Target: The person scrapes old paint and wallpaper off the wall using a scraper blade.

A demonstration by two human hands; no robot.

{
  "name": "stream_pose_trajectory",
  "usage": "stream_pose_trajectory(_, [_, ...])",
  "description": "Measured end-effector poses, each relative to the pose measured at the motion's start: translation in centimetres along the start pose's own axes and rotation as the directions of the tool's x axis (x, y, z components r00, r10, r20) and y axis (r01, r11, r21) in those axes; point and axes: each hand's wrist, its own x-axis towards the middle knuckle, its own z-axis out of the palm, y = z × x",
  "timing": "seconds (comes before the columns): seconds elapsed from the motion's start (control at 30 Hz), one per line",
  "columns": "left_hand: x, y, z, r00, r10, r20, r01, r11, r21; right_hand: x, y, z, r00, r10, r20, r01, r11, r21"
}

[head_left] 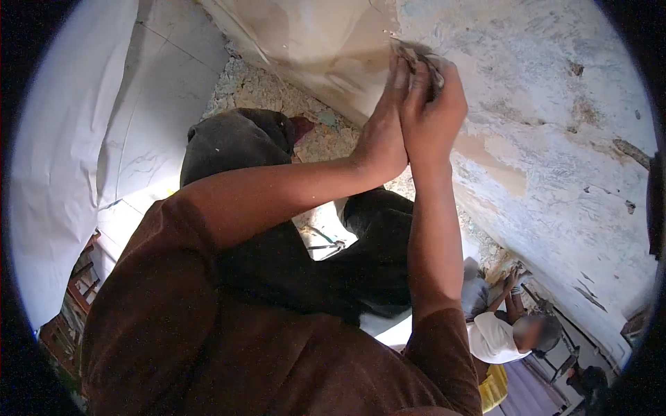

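Note:
My left hand (383, 135) and my right hand (436, 114) are raised together against the wall, with the palms side by side and the wrists almost meeting. My right hand's fingers curl round a thin grey, dirt-smeared piece (436, 64) that looks creased; its kind I cannot tell. The fingertips of my left hand press in beside it, partly behind the right fingers. Around them, the wall (513, 90) has a smooth beige damp-looking patch (347, 41) on one side and rough whitish, scuffed plaster on the other.
Rubble-strewn ground (260, 90) runs along the foot of the wall. My bent knees in dark trousers (236, 142) are below my arms. White sheeting (59, 159) hangs at the left beside pale tiles (156, 90). Lower right, a person in a white shirt (494, 338) crouches near the wall.

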Motion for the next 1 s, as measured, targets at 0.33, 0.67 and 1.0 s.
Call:
stream_pose_trajectory(0.33, [0.0,-0.6,0.2,1.0,-0.017,0.01,0.017,1.0,0.025,0.2,0.1,0.2,1.0,-0.015,0.005,0.015,0.999,-0.033])
stream_pose_trajectory(0.67, [-0.2,-0.6,0.2,0.996,-0.061,0.057,0.061,0.998,0.01,0.0,-0.5,-0.1,0.999,-0.002,-0.05,0.0,1.0,-0.028])
stream_pose_trajectory(1.0, [-0.3,0.4,-0.3,0.985,-0.148,0.085,0.158,0.978,-0.136,-0.1,-0.2,0.0,0.997,0.056,0.052,-0.052,0.995,-0.079])
